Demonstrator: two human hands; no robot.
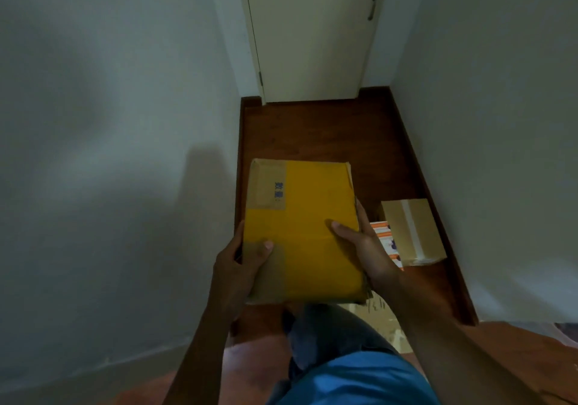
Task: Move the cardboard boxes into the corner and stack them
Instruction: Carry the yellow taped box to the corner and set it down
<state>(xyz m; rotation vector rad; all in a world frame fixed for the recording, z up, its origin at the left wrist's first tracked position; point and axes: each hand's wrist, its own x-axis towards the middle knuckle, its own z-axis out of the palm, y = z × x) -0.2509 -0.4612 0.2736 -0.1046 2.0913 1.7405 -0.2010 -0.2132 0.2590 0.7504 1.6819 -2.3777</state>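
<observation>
I hold a flat cardboard box [303, 223] with a yellow top and blue printed characters in front of me, above the floor. My left hand [240, 267] grips its near left corner, thumb on top. My right hand [359, 242] clasps its right edge, thumb lying on the yellow face. On the floor to the right sits a small brown cardboard box [413, 232] sealed with clear tape, close to the right wall. A white and orange printed box [386, 238] lies against its left side, partly hidden by my right hand. Another pale cardboard piece [383, 314] shows under my right forearm.
A narrow strip of dark wooden floor [312, 135] runs between two pale walls to a shut cream door [312, 35] at the far end. Dark skirting lines the right wall [488, 123]. My knee in dark trousers and blue shirt fill the bottom.
</observation>
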